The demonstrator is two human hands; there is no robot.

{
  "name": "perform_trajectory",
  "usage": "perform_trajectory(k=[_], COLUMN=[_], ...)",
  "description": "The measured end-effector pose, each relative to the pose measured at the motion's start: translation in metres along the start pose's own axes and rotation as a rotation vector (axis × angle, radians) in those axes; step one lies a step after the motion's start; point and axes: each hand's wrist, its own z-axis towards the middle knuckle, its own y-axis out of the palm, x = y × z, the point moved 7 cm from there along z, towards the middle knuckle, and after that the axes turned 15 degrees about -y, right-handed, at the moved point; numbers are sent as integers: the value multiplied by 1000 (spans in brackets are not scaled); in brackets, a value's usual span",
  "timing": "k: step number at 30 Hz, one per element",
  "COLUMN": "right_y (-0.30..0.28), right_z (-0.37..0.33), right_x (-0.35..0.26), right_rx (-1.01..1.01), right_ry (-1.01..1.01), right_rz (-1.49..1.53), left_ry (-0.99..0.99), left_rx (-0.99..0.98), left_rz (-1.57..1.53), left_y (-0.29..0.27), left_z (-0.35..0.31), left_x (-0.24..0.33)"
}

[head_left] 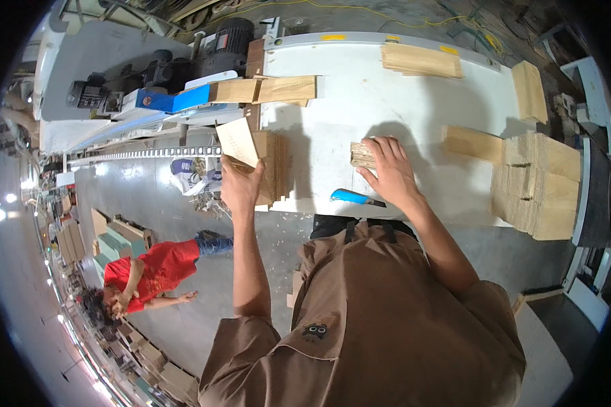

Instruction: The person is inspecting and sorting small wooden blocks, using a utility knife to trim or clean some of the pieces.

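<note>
My left hand (241, 184) is closed around the lower end of a thin pale wood board (237, 141), tilted beside the table's left end. Right against it stands an upright stack of thin wood boards (273, 166). My right hand (392, 175) grips a short bundle of rough-edged wood pieces (361, 154) on the white table (332, 136), fingers over its far side and thumb on the near side. Between me and that bundle lies a blue-handled knife (349, 197), touched by neither hand.
Stacked wood boards (550, 183) stand at the table's right end, with more boards (421, 61) at the far edge. On the left is a machine with a dark motor (232, 44) and a chain track (142, 154). A person in a red shirt (159, 271) is at the lower left.
</note>
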Motion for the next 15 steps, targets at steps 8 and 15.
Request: perform_trajectory(k=[8, 15], right_y=[8, 5], right_z=[0, -8], right_x=[-2, -5], right_rx=[-1, -6], right_ry=[-1, 10], right_rz=[-86, -81], left_ry=[28, 605], left_rx=[-111, -405], left_rz=[128, -314], left_y=[50, 121], left_z=[-1, -118], left_x=[-8, 72])
